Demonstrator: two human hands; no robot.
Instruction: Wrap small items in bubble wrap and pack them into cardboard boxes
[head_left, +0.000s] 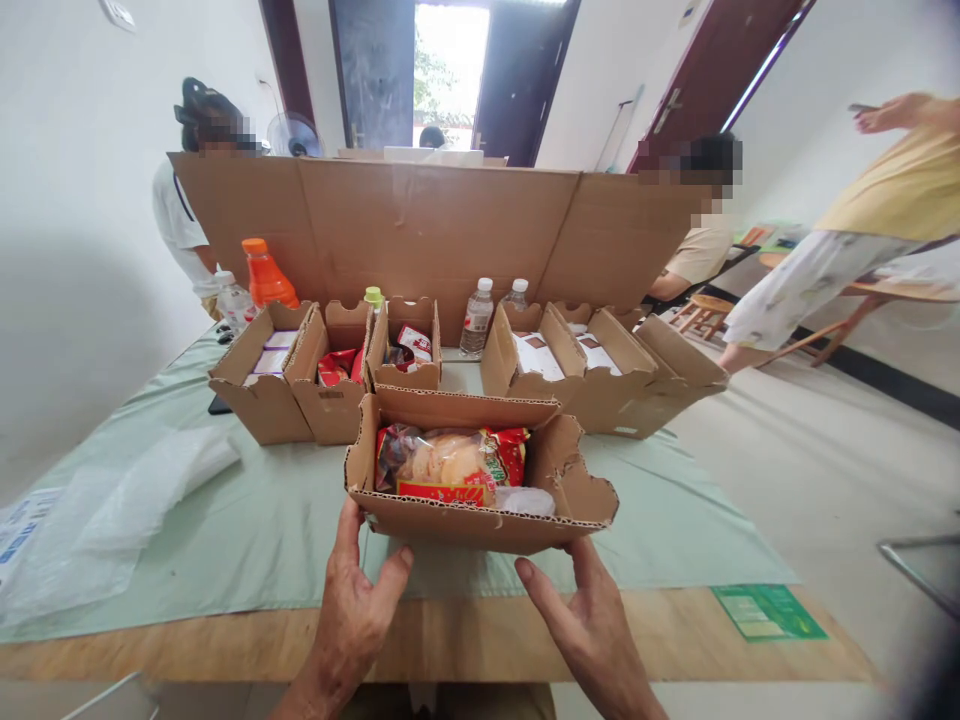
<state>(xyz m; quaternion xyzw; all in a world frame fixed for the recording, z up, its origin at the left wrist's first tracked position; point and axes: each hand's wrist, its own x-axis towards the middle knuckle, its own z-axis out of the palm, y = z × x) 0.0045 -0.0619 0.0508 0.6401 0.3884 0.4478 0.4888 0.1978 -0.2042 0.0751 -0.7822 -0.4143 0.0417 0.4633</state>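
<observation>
A long open cardboard box (450, 530) is in front of me. Inside it lie a clear-and-red snack bag (450, 460) and a pale translucent item (525, 501) that I cannot make out. My left hand (356, 610) grips the box's lower left corner, its thumb apart from the front wall. At the lower right, my right hand (581, 620) has its fingers against the underside, partly hidden, with the thumb apart. Whether the box rests on the cloth or is slightly raised, I cannot tell.
Behind stand several cardboard bins (337, 400) with packets, an orange bottle (266, 275), a water bottle (477, 320) and a cardboard screen (442, 220). Plastic wrap (150, 490) lies left on the green cloth (652, 520); a green card (769, 612) lies right. Other people are beyond.
</observation>
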